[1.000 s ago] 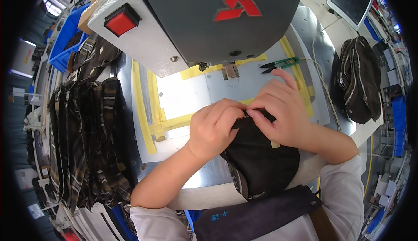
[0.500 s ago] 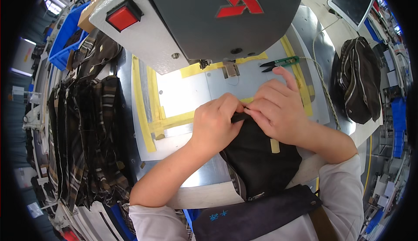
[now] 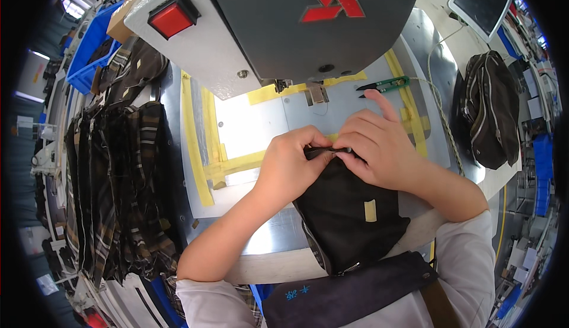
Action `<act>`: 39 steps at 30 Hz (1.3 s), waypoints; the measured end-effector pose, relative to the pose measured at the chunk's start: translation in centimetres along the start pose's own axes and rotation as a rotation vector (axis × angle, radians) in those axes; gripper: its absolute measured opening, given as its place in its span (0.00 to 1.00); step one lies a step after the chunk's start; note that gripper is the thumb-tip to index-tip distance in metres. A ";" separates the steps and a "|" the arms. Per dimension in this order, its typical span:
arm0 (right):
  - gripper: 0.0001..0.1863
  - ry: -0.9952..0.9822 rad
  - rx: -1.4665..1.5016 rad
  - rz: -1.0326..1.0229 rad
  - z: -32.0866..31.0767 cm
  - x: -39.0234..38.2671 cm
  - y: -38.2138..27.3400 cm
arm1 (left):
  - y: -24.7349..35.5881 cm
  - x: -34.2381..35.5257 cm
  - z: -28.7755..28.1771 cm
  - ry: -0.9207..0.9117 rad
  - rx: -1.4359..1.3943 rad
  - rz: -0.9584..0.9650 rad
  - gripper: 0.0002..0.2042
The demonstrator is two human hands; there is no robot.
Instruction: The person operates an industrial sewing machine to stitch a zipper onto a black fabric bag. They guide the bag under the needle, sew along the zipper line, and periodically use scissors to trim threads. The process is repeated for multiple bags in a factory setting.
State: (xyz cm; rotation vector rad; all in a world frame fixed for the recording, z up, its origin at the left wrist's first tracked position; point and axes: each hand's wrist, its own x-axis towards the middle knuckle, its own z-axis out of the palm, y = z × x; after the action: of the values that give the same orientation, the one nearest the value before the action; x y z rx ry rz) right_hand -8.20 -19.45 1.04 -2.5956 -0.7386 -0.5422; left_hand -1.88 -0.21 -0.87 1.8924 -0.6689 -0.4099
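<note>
My left hand [image 3: 290, 162] and my right hand [image 3: 376, 153] pinch the folded top edge of a black fabric bag piece [image 3: 344, 221], their fingertips close together; what lies between the fingertips is partly hidden. The piece hangs toward me over the table's front edge, with a yellow tab [image 3: 370, 210] on it and a zipper [image 3: 349, 267] along its lower border. Behind my hands is the machine's work plate [image 3: 249, 126], edged with yellow tape, beneath the grey sewing head [image 3: 308, 25]. Green-handled thread snips [image 3: 391, 83] lie just beyond my right hand's raised little finger.
A pile of plaid and dark pieces [image 3: 118, 191] is at the left, below a blue bin [image 3: 89, 70]. A dark zippered pouch [image 3: 487, 108] lies at the right, with a cord [image 3: 444, 120] beside it and a small screen [image 3: 480, 5] behind.
My left fingers have shifted left along the pinched edge and the left hand has risen slightly. The black piece has shifted, its yellow tab now lower and more exposed.
</note>
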 end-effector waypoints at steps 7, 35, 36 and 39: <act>0.10 -0.116 0.276 0.245 0.2 0.1 1.4 | 0.8 0.2 -0.8 -0.120 0.077 0.010 0.06; 0.09 -0.059 0.255 0.079 -0.5 0.4 1.8 | 0.4 0.5 -1.1 -0.143 0.062 0.087 0.06; 0.08 -0.043 0.270 0.108 -0.4 0.4 1.8 | 0.6 0.6 -1.2 -0.149 0.081 0.085 0.06; 0.08 -0.049 0.338 0.192 0.0 0.2 2.0 | 0.6 0.6 -1.1 -0.159 0.131 0.092 0.06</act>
State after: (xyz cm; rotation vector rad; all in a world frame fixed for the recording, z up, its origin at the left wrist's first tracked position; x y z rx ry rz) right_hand -6.97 -20.93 0.59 -2.3364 -0.5345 -0.2696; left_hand -0.93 0.00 0.14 1.9575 -0.9040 -0.4707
